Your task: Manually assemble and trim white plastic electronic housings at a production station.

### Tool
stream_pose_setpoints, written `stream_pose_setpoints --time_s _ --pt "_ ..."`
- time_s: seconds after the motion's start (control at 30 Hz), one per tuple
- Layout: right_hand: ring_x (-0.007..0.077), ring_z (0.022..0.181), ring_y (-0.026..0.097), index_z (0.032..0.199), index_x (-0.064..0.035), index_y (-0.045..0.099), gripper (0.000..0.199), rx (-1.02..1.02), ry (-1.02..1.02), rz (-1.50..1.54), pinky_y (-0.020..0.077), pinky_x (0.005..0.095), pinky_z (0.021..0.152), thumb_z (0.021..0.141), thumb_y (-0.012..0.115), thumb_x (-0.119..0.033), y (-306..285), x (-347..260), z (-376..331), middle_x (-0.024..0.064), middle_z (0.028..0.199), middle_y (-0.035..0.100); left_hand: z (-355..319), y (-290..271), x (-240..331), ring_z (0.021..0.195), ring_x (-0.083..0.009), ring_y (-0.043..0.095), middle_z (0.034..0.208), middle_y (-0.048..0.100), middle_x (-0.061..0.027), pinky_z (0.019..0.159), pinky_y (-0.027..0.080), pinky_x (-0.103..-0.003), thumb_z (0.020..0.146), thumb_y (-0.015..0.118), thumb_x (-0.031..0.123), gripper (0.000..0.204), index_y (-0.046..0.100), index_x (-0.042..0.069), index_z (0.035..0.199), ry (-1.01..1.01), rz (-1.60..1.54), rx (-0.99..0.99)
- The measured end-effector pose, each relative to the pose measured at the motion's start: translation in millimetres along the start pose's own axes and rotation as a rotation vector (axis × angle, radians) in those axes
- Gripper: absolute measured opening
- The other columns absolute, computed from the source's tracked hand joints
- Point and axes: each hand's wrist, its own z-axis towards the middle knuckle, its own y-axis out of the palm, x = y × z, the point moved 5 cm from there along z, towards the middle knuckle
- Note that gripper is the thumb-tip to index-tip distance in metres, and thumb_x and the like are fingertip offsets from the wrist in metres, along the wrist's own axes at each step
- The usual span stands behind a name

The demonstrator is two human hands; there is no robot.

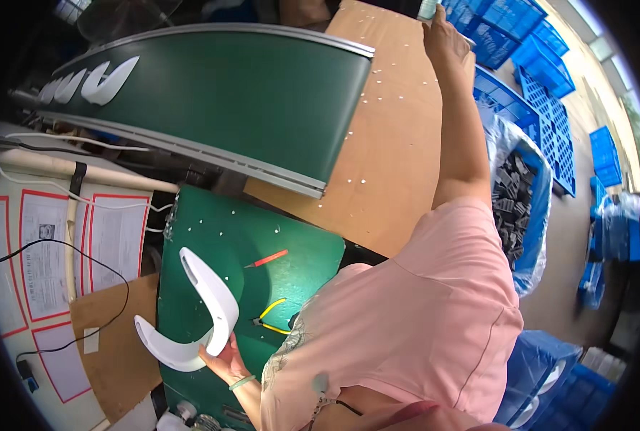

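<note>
My left hand point(226, 361) is closed round the lower bend of a white curved plastic part point(220, 305). The piece is U-shaped, its two arms pointing up and left above a green work surface point(190, 223). Near it on that surface lie a thin red-handled tool point(268, 258) and a pair of cutting pliers with yellow handles point(273, 309). My right arm stretches far away from me, past the wooden board. At its end my right hand point(445, 43) has fingers extended beside the blue crates; no held thing can be made out there.
A green conveyor belt point(226, 100) carries several white curved parts point(108, 82) at its left end. Small white scraps dot the wooden board point(392, 136). At right stand a plastic-lined bin of dark pieces point(514, 201) and stacked blue crates point(492, 36). Cables hang at left.
</note>
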Motion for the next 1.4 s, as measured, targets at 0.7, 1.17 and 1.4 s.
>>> stream_pose_setpoints --time_s 0.7,1.17,1.4 --pt "0.0262 0.091 0.065 0.106 -0.014 0.067 0.032 -1.272 -1.257 0.429 0.0506 0.039 0.077 0.081 0.063 -0.034 -60.0 -193.4 -540.6 0.0062 0.098 0.069 -137.2 -226.7 64.5 0.117 -0.0295 0.051 0.124 0.052 -0.0159 0.103 0.039 -0.043 0.086 0.056 0.017 0.049 0.042 -0.005 0.128 0.672 -0.267 0.271" --pt "0.0326 0.099 0.06 0.103 -0.0105 0.06 0.037 -0.969 -1.233 0.317 0.0488 0.0443 0.083 0.078 0.068 -0.037 40.9 -191.6 -536.5 0.0133 0.105 0.062 -118.5 -239.2 49.6 0.116 -0.0255 0.05 0.128 0.051 -0.0126 0.1 0.041 -0.039 0.09 0.06 0.041 0.063 0.039 -0.001 0.133 0.708 -0.383 0.199" --pt "0.0339 0.094 0.061 0.095 -0.0076 0.058 0.028 -1.089 -1.279 0.262 0.0481 0.0446 0.077 0.082 0.065 -0.031 43.2 -191.7 -546.4 0.0144 0.098 0.063 -94.9 -187.2 57.1 0.114 -0.0233 0.053 0.125 0.053 -0.0112 0.095 0.045 -0.037 0.089 0.059 0.045 0.065 0.04 -0.001 0.132 0.743 -0.311 0.042"
